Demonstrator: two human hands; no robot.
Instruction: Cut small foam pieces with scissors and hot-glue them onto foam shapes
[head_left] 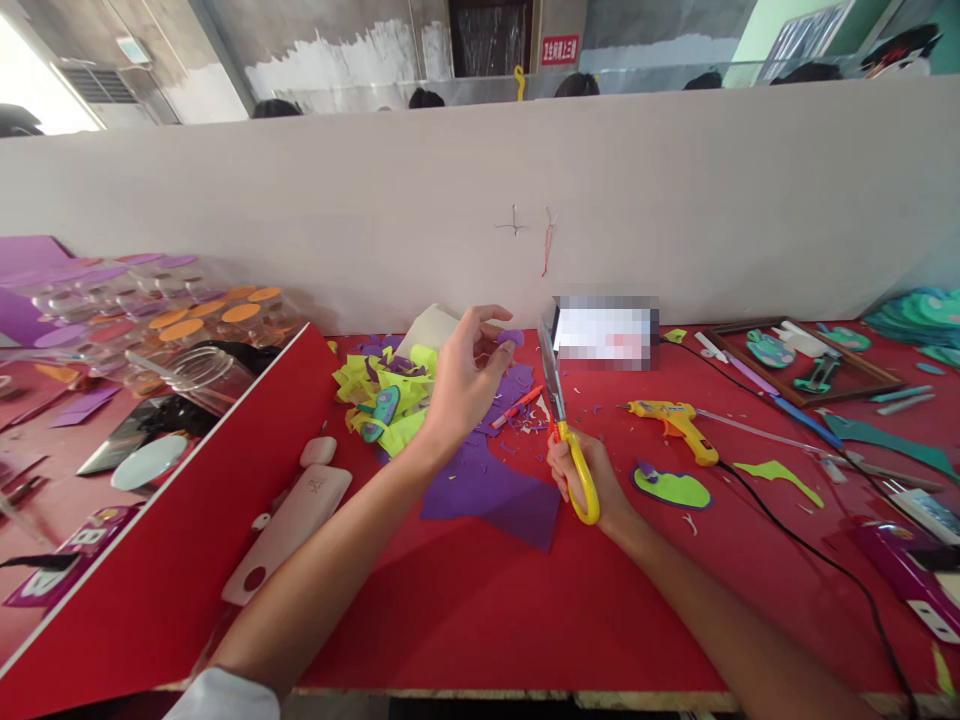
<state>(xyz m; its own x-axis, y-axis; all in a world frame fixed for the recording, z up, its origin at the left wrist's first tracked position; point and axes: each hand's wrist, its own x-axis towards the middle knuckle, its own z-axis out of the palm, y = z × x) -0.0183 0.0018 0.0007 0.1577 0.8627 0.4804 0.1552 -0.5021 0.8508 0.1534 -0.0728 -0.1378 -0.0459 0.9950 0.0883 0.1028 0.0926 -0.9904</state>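
Between the thumb and fingers of my left hand [471, 375] is a small round purple foam piece [511, 338]. My right hand [589, 468] grips yellow-handled scissors [576, 462], their blades pointing up and away from me. A gap separates the scissors from the purple piece. Below both hands a larger purple foam sheet [491, 500] lies on the red table. Purple scraps and a red pen [517, 408] lie behind it. Left of my left hand is a heap of yellow-green scraps [401, 380] with a teal-edged cutout [381, 412] on it.
A yellow glue gun [675, 425] and a green cutout [671, 487] lie on the right. Behind stands a lit phone [606, 333]. A red divider [180, 520] bounds the left, beside a power bank [289, 535]. A wooden frame [855, 395] holds cutouts at the far right.
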